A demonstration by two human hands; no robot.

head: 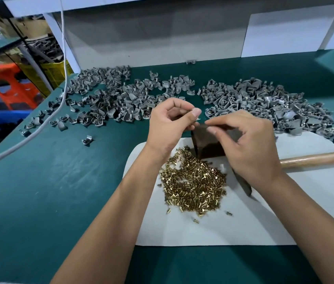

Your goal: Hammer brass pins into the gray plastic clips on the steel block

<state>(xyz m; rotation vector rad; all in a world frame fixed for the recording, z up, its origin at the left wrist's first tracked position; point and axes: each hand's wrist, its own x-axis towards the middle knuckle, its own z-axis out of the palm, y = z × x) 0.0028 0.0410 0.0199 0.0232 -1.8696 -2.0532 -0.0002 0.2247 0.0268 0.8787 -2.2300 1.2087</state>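
We see both bare hands raised over the dark steel block [207,144], which stands on a white mat [213,228] laid on the green-topped table [59,191]. Our left hand [170,128] has its fingers curled, thumb and forefinger pinching a small pale piece just above the block's far-left corner; it is too small and blurred for us to tell whether it is a clip or a pin. Our right hand [248,146] arches over the top of the block, fingers bent with the tips pressed down on it; we cannot tell whether it holds anything underneath.

A loose heap of small brass pins [194,187] lies on the mat just in front of the block. Two wide piles of gray plastic clips [108,101] spread across the table behind the hands. A wooden hammer handle [322,158] lies on the mat to the right, partly hidden by our right wrist.
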